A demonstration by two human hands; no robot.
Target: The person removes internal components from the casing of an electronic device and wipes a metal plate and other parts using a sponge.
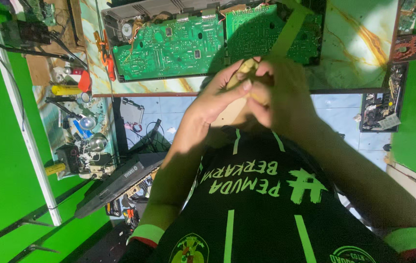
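My left hand (211, 100) and my right hand (280, 92) meet in the middle of the view, close in front of my chest. Both pinch a small tan piece of tape (246, 68) between their fingertips. A tan tape strip (290, 28) runs from the hands up and to the right, across the green circuit boards (171, 46). The boards lie on a marble-patterned table top (361, 41) beyond my hands. My black shirt with green lettering (247, 204) fills the lower part of the view.
Orange-handled pliers (104, 52) lie at the left of the boards. A cluttered shelf of tools and bulbs (78, 122) stands at the left. A long black device (115, 182) leans below it. A dark tray of small parts (381, 109) sits at the right. Green walls flank both sides.
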